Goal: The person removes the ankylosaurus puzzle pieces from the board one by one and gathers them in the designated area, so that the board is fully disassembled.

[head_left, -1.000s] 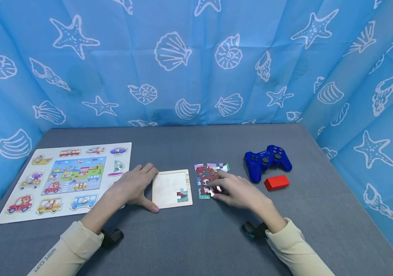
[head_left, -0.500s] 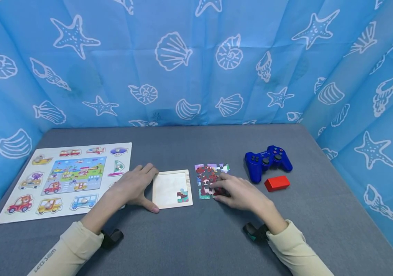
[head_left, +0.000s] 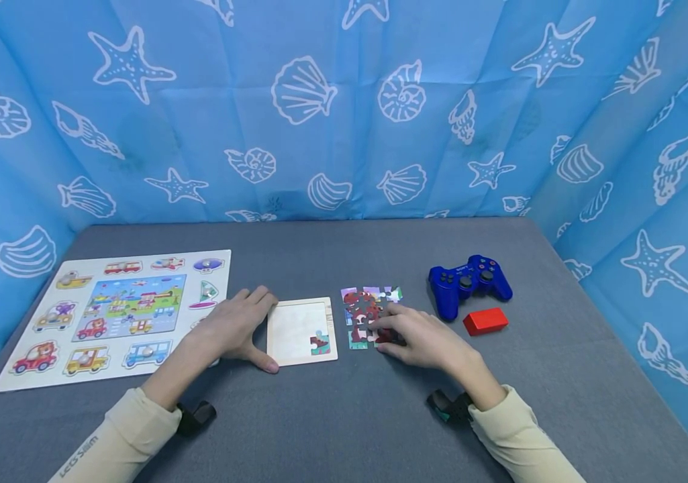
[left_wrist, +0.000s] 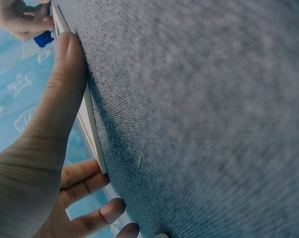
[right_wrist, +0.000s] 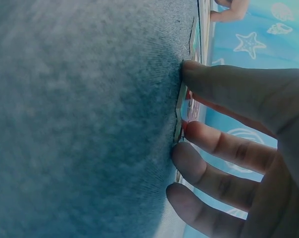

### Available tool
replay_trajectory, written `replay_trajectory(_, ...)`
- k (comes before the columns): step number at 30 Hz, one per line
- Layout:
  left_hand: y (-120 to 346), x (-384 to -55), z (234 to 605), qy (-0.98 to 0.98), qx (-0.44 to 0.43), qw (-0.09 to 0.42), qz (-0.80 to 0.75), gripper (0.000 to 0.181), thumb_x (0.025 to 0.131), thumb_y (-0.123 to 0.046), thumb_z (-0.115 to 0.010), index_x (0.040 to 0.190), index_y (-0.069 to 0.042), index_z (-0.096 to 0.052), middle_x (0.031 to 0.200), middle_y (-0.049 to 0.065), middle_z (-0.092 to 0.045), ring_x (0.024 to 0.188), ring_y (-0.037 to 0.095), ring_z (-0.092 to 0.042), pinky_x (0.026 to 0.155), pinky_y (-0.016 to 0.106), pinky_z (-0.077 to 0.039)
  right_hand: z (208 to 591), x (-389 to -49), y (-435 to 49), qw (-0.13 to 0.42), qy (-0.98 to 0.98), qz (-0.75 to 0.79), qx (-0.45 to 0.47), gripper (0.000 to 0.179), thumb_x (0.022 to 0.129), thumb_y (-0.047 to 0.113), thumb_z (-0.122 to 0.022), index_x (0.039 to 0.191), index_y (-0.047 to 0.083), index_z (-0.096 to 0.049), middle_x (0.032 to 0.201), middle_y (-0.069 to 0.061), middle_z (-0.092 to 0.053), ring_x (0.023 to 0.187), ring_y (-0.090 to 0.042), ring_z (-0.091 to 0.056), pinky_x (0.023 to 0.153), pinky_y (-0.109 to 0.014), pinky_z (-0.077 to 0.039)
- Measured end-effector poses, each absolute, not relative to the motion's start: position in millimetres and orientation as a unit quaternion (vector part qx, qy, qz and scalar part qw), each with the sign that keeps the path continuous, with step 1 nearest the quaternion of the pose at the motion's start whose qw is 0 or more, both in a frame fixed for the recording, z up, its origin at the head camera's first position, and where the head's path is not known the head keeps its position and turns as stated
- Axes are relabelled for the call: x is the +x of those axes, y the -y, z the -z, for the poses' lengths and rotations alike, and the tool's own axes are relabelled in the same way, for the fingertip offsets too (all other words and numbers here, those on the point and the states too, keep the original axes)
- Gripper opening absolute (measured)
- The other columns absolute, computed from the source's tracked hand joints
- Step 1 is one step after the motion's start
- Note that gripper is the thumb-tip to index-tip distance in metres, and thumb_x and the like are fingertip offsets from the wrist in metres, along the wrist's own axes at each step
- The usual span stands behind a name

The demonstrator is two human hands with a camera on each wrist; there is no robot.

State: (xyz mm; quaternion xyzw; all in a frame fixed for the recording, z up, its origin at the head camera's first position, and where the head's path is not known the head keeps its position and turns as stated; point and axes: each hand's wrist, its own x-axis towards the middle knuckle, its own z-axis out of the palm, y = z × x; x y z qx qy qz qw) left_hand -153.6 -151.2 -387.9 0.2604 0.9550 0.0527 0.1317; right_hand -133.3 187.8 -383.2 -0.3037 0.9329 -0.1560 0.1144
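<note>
My left hand (head_left: 241, 325) holds the square wooden puzzle tray (head_left: 295, 302) at its left side, thumb along the near edge and fingertips at the left edge. One jigsaw piece (head_left: 320, 344) lies in the tray's near right corner. Right of the tray, several jigsaw pieces (head_left: 356, 298) with a red-brown figure lie grouped on the table. My right hand (head_left: 419, 335) pinches a dark red jigsaw piece (head_left: 383, 335) at the group's near right, between thumb and fingers. In the right wrist view, the thumb (right_wrist: 209, 79) meets the near edge of the pieces; the hand partly covers them.
At the left, a large white vehicle peg puzzle board (head_left: 20, 329) lies partly behind my left forearm. A blue game controller (head_left: 469, 282) and a red block (head_left: 485, 320) lie right of my right hand. A blue shell-patterned curtain (head_left: 344, 134) hangs behind the grey table (head_left: 331, 429).
The piece at my right fingers looked pale with glare one second ago and now shows dark red. My right hand has shifted very slightly right. My left hand and the tray have stayed put.
</note>
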Motion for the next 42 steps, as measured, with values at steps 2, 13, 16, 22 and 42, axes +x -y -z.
replay_trajectory(2,151.1,-153.6,388.1,-0.955,0.26,0.132,-0.053,0.115,0.061,-0.076,-0.084,0.144,-0.004,-0.05,0.134,0.012,-0.055,0.111,0.028,-0.055,0.094,0.05,-0.052,382.7,-134.1,-187.6,0.113,-0.932,0.158,-0.305,0.035,0.093,0.024,-0.076,0.126,0.014,-0.073,0.104,-0.003,-0.062,0.073,-0.008,-0.044,0.06,-0.02,-0.036)
replay_trajectory(13,151.6,-152.9,388.5,-0.956,0.259,0.129,-0.055,0.114,0.061,-0.076,-0.084,0.143,-0.004,-0.051,0.134,0.012,-0.055,0.112,0.028,-0.055,0.095,0.05,-0.052,364.8,-140.7,-172.6,0.108,-0.925,0.178,-0.317,0.037,0.094,0.026,-0.075,0.129,0.014,-0.071,0.117,-0.007,-0.066,0.082,-0.015,-0.056,0.066,-0.024,-0.045)
replay_trajectory(16,152.0,-153.0,387.8,-0.955,0.26,0.129,-0.055,0.114,0.061,-0.076,-0.084,0.143,-0.004,-0.051,0.134,0.012,-0.055,0.112,0.029,-0.055,0.095,0.051,-0.052,360.8,-142.2,-163.1,0.101,-0.92,0.182,-0.331,0.037,0.095,0.026,-0.074,0.13,0.014,-0.071,0.128,-0.01,-0.067,0.099,-0.022,-0.065,0.079,-0.035,-0.057)
replay_trajectory(22,151.8,-153.4,387.9,-0.955,0.26,0.131,-0.053,0.114,0.061,-0.076,-0.084,0.143,-0.004,-0.051,0.134,0.013,-0.055,0.112,0.029,-0.055,0.095,0.05,-0.052,359.7,-144.9,-139.4,0.09,-0.908,0.175,-0.369,0.035,0.095,0.025,-0.074,0.127,0.011,-0.072,0.125,-0.009,-0.068,0.099,-0.02,-0.065,0.084,-0.036,-0.057)
replay_trajectory(42,152.0,-153.9,391.0,-0.955,0.261,0.132,-0.05,0.115,0.061,-0.078,-0.082,0.143,-0.005,-0.05,0.134,0.011,-0.055,0.111,0.028,-0.055,0.093,0.049,-0.052,379.9,-137.4,-90.4,0.119,-0.891,0.103,-0.426,0.028,0.096,0.028,-0.074,0.121,0.016,-0.076,0.124,-0.002,-0.068,0.108,-0.019,-0.06,0.088,-0.032,-0.054)
